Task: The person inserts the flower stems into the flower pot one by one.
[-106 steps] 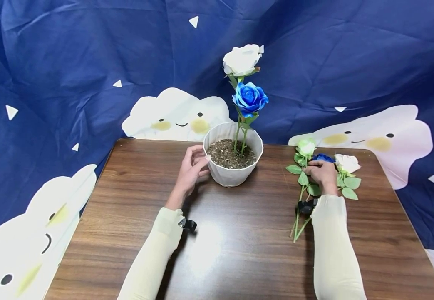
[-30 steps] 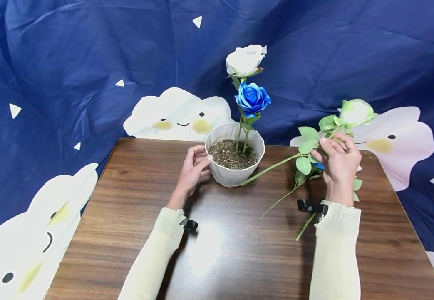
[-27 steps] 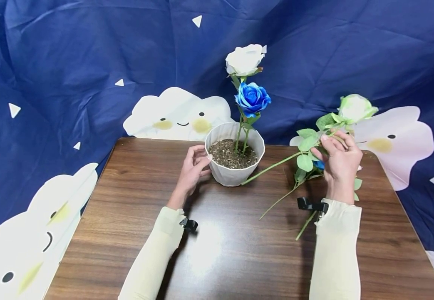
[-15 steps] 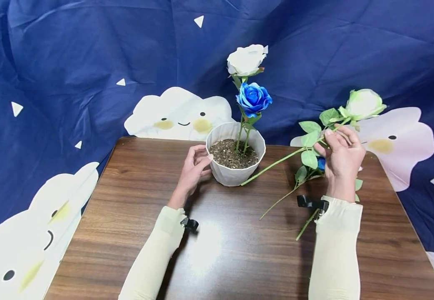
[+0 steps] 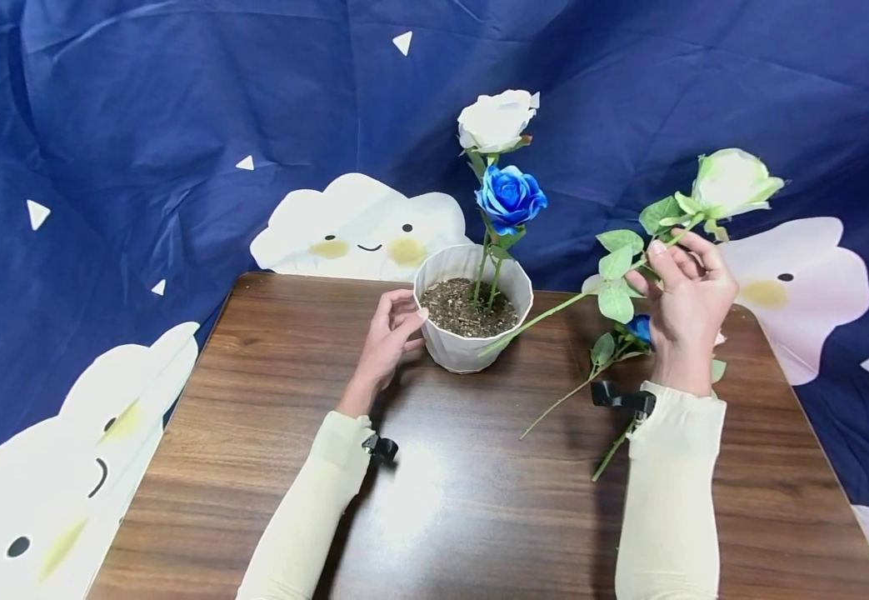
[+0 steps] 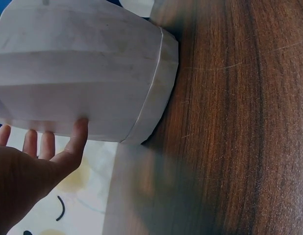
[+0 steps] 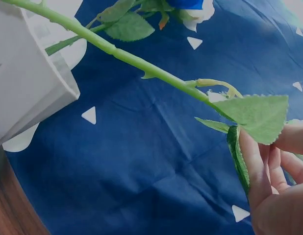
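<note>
In the head view my right hand [image 5: 692,287] pinches the stem of a white-green rose [image 5: 734,183], bloom up to the right. The stem slants down left, its lower end in front of the pot's side. A white faceted flowerpot [image 5: 464,350] holds soil [image 5: 460,308] with a blue rose [image 5: 511,200] and a white rose [image 5: 497,121] upright in it. My left hand [image 5: 389,337] rests its fingertips on the pot's left side, also in the left wrist view, where the pot wall [image 6: 83,73] fills the upper left. The right wrist view shows the green stem [image 7: 141,63] crossing before the pot.
Beneath my right hand, another blue rose [image 5: 638,327] and a mostly hidden pale rose lie on the brown wooden table [image 5: 254,400], stems pointing toward me. A dark blue cloth [image 5: 179,125] with cloud prints hangs directly behind the table.
My right hand has picked the white-green rose up off the table and keeps raising it; its stem end has risen slightly along the pot's side. My left hand stays at the pot.
</note>
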The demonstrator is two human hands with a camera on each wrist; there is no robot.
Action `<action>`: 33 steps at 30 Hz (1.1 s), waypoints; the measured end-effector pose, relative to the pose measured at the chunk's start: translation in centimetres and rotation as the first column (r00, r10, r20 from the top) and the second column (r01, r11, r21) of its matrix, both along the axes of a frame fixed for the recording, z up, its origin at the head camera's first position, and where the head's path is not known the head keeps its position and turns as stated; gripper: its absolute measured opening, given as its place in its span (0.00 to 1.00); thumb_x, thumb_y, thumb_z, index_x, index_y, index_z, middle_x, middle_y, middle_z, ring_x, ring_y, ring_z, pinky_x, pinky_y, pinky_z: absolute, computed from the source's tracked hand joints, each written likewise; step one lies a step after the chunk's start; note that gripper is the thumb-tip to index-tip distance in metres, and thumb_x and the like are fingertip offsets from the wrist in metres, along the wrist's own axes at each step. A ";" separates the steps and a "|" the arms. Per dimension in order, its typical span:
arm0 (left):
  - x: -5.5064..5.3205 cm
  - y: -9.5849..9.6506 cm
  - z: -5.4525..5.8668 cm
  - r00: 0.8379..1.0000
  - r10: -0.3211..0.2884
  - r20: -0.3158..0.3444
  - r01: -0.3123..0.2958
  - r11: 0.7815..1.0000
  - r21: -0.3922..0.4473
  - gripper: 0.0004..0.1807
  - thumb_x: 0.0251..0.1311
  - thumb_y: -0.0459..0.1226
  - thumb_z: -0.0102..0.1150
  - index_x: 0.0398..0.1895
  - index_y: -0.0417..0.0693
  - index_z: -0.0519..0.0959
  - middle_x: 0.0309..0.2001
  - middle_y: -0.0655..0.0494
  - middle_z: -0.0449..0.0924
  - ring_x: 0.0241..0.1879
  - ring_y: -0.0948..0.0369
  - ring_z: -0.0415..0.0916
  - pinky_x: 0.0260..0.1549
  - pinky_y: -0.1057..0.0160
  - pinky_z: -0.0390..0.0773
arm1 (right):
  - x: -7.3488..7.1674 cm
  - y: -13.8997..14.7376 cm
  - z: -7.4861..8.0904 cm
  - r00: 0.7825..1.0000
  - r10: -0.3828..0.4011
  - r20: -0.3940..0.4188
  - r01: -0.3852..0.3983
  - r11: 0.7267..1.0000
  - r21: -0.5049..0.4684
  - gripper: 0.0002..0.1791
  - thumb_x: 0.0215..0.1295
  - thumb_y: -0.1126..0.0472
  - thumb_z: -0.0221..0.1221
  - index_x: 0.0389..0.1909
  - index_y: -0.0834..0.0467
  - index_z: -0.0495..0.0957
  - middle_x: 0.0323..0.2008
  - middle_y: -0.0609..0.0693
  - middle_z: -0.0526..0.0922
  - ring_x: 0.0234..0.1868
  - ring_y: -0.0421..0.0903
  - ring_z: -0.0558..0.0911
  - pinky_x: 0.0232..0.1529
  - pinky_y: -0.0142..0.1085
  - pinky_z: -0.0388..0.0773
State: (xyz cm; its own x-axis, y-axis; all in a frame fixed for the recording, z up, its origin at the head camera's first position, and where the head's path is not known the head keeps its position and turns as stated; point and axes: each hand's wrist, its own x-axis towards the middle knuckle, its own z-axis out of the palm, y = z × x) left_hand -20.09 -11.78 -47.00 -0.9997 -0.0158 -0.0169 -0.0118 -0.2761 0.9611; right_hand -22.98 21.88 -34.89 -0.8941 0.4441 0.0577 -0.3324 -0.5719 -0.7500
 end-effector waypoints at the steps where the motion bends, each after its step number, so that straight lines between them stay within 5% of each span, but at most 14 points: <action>1: 0.0 0.0 0.0 1.000 -0.001 -0.001 0.001 1.000 0.000 0.25 0.67 0.32 0.59 0.64 0.42 0.65 0.58 0.44 0.69 0.48 0.59 0.74 0.55 0.31 0.74 | 0.0 -0.1 0.1 1.000 -0.004 -0.004 0.004 1.000 0.005 0.19 0.51 0.82 0.69 0.44 0.70 0.79 0.23 0.53 0.74 0.21 0.44 0.77 0.19 0.40 0.85; 33: 0.0 0.0 0.0 1.000 0.005 -0.002 -0.005 1.000 -0.009 0.23 0.67 0.32 0.59 0.63 0.43 0.66 0.57 0.46 0.70 0.47 0.61 0.75 0.55 0.30 0.74 | -1.5 -3.9 2.5 0.985 -0.149 -0.082 0.152 0.988 0.025 0.17 0.51 0.82 0.69 0.41 0.67 0.81 0.28 0.55 0.73 0.26 0.47 0.79 0.14 0.35 0.82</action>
